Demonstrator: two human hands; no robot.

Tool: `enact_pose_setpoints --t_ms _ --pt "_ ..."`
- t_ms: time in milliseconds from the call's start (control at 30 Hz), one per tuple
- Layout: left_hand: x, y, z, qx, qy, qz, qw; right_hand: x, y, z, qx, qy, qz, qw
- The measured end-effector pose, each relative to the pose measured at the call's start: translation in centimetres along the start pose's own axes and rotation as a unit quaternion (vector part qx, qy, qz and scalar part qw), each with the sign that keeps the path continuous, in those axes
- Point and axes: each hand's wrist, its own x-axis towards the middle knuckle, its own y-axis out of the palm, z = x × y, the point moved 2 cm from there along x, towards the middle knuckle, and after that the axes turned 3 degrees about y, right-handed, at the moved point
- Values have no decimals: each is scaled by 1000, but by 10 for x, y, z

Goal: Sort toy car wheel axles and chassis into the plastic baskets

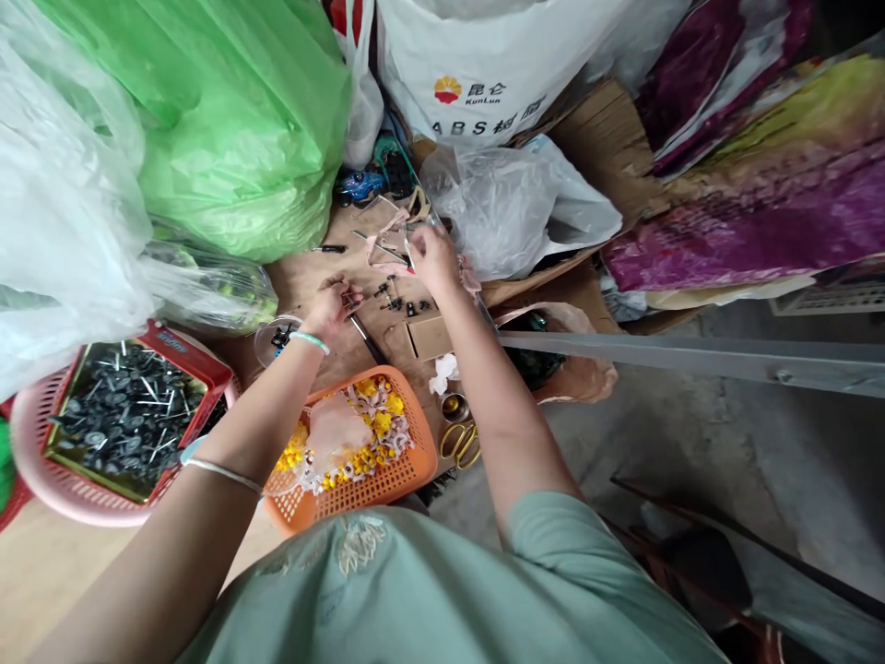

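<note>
The left hands-on work sits at the middle of the brown wooden tabletop (304, 277): the left hand (330, 306), with a pale green bangle at its wrist, has its fingers curled together, pinching a small dark metal part (350, 301) too small to make out. Just beside it lies a dark-handled screwdriver (366, 339), slanting toward the person. The right hand (434, 258) is further out, fingers closed on a thin pale pink plastic piece (388, 247) that it holds just above the tabletop. Between the two hands a scatter of small black screws (401, 302) lies loose on the wood, and a small brown cardboard box (429, 336) rests near the right forearm.

Nearer the person, under the left forearm, stands an orange perforated plastic basket (401, 475) holding yellow and whitish small plastic parts. Just to its right lie yellow-handled scissors (462, 444). To the left, a pink round plastic basket (41, 480) carries a red-rimmed tray (200, 364) full of black wheels on metal pins.

At the far edge are a big green plastic bag (235, 120), a white sack printed with KunLun (484, 65), and a crumpled clear plastic bag (512, 203).
</note>
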Motion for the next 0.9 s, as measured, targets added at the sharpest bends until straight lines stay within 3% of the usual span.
enact_pose_setpoints --t_ms 133,233,300,400,467,567,700,800,900 --pt "-12 3 13 -19 -36 41 998 -47 18 18 -87 123 142 978" --pt "-26 10 29 -23 -42 80 996 -67 26 35 -101 180 134 969" --pt "-33 12 37 -39 -26 95 994 -80 25 49 -78 172 122 974" --pt "-39 9 42 -53 -19 93 994 -98 17 60 3 94 148 985" --pt "-40 3 42 -42 -35 66 996 -104 4 47 36 60 128 989" --pt "-44 -6 41 -20 -59 34 998 -104 -18 -2 -29 72 73 994" --pt "-51 -14 43 -5 -63 25 998 -118 -24 -59 -75 61 125 987" --pt "-56 -17 46 4 -68 21 997 -136 -15 -70 -45 48 126 990" --pt "-60 -19 47 5 -70 20 997 -135 -9 -67 -54 55 63 995"
